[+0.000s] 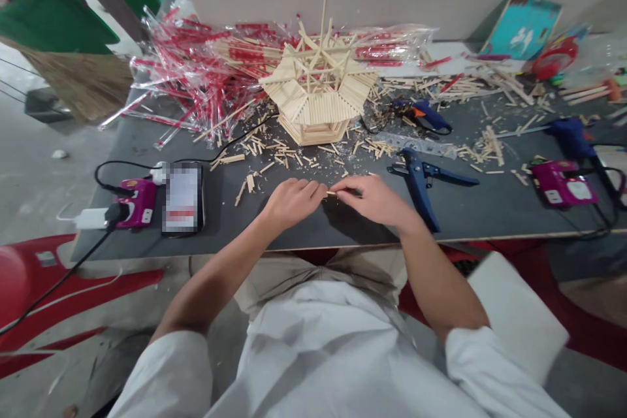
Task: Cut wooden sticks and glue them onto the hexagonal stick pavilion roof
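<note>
Near the table's front edge, my left hand [297, 201] and my right hand [375, 199] meet over a short wooden stick [332, 193]. Both sets of fingertips pinch it, and most of its length is hidden by them. Just beyond stands a model pavilion [321, 108] built of pale sticks, with a layered roof and one tall stick rising from the top. Short cut stick pieces [279, 151] lie scattered between the model and my hands. To the right of my right hand rests a blue hand cutter [420, 189], its handles spread apart.
Plastic-wrapped stick bundles [196, 78] pile up at the back left. A phone [183, 199] and a purple power socket [137, 202] lie left. On the right are a clear ruler [416, 144], a blue glue gun [426, 115], another glue gun [571, 137] and a second purple socket [563, 183].
</note>
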The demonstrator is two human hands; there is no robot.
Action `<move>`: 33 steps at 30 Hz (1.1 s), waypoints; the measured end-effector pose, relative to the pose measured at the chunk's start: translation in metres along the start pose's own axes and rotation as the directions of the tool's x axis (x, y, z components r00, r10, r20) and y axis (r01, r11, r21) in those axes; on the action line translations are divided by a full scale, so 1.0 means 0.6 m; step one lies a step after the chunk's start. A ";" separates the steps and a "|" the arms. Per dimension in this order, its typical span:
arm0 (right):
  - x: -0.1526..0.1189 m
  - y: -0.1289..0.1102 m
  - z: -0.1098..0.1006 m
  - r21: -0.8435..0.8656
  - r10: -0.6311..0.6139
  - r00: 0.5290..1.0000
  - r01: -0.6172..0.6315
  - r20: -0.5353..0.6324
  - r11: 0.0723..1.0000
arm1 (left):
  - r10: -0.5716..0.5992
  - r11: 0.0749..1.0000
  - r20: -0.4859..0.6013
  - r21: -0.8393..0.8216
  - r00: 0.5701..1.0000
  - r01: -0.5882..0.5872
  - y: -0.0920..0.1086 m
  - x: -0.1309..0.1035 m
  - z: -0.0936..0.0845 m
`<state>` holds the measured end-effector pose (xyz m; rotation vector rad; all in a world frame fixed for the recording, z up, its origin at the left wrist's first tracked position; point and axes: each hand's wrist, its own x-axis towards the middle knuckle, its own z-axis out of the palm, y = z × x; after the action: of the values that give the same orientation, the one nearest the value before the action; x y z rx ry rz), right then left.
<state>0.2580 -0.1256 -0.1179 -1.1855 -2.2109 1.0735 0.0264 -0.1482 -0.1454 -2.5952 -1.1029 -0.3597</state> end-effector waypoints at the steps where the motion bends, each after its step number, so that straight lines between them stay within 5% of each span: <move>1: -0.015 0.002 -0.020 -0.029 -0.011 0.999 0.010 -0.041 1.000 | -0.011 1.000 -0.008 -0.012 1.000 0.010 0.000 0.000 0.001; 6: -0.114 0.078 -0.123 -0.380 0.074 0.931 -0.217 -0.357 0.899 | -0.102 0.993 -0.004 -0.065 0.995 0.102 -0.009 -0.003 0.005; 11: -0.167 0.174 -0.148 -0.577 0.397 0.880 -0.471 -0.260 0.667 | -0.181 0.974 -0.011 -0.142 0.983 0.178 -0.011 -0.003 0.011; 14: -0.165 0.187 -0.137 -0.652 0.350 0.889 -0.455 -0.294 0.607 | -0.224 0.958 -0.023 -0.188 0.974 0.216 -0.004 0.002 0.005; 19: -0.156 0.164 -0.119 -0.704 0.230 0.898 -0.437 -0.375 0.559 | -0.333 0.887 0.007 -0.337 0.943 0.315 0.019 0.019 -0.033; 22: -0.165 0.127 -0.111 -0.528 0.281 0.863 -0.484 -0.421 0.697 | -0.388 0.838 0.042 -0.400 0.921 0.372 0.034 0.032 -0.055; 24: -0.172 0.096 -0.107 -0.221 0.429 0.852 -0.499 -0.300 0.838 | -0.433 0.811 0.067 -0.407 0.899 0.421 0.039 0.043 -0.065; 26: -0.171 0.063 -0.098 0.065 0.479 0.874 -0.475 -0.086 0.878 | -0.464 0.789 0.085 -0.412 0.882 0.455 0.040 0.055 -0.072; 33: -0.125 -0.015 -0.044 0.219 0.350 0.937 -0.342 0.003 0.914 | -0.472 0.813 0.079 -0.348 0.878 0.468 0.018 0.073 -0.080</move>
<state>0.3120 -0.1795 -0.0943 -1.5177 -1.8372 1.3786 0.0587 -0.1441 -0.0882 -2.5684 -1.8330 -0.7482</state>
